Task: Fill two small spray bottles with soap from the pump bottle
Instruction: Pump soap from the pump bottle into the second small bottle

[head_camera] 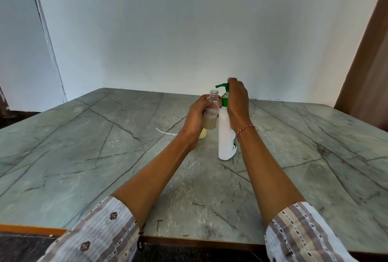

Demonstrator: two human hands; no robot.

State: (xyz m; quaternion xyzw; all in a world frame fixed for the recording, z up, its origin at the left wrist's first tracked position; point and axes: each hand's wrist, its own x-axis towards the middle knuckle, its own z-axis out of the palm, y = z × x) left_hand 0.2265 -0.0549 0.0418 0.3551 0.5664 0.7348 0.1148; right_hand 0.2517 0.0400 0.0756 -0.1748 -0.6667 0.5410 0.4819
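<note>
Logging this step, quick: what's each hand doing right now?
Left hand: grips the small open bottle.
Right hand: rests on the green pump head of the white pump bottle.

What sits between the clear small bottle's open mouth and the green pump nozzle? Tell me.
Nothing: in the head view a bare gap separates the clear small bottle, held by the left hand, from the green pump nozzle under the right hand.

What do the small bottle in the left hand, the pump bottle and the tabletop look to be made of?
Small spray bottle: clear plastic, likely; the cloudy liquid shows through and the neck is threaded.
Pump bottle: opaque white plastic with a slight sheen, and a green plastic pump head.
Tabletop: grey-green with dark veins, stone or a marble-look laminate; the brown front edge hints at laminate.
</note>
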